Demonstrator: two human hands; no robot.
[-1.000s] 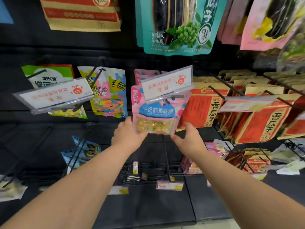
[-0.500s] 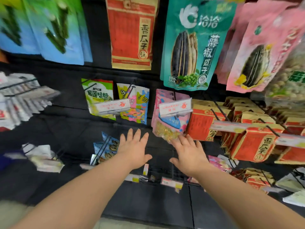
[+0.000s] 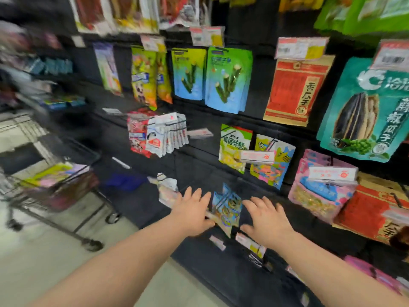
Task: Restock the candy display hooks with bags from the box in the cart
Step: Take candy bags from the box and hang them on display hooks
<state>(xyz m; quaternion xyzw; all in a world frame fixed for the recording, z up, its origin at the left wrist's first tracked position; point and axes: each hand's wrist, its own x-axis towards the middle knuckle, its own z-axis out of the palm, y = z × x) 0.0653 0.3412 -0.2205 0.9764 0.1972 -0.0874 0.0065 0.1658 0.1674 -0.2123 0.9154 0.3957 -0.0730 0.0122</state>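
Observation:
Pink candy bags [image 3: 318, 191] hang on a display hook at the right, under a white price tag [image 3: 332, 173]. My left hand [image 3: 192, 212] and my right hand [image 3: 265, 218] hover empty with fingers spread in front of the black rack, well left of and below those bags. Between my hands hang small blue bags [image 3: 225, 204]. The cart [image 3: 59, 191] stands at the far left, blurred, with a brown box [image 3: 66, 185] in it holding colourful bags.
More hooks carry yellow-green bags [image 3: 234, 147], multicolour gummy bags [image 3: 272, 165], white packets [image 3: 166, 136] and red seed bags [image 3: 371, 213]. Large snack bags hang on the row above. Pale floor lies between the cart and the rack.
Both hands let go of the pink bag, which stays on its hook. The view swung left and back, bringing the cart into sight. My hands are open and have drifted left of the pink bags.

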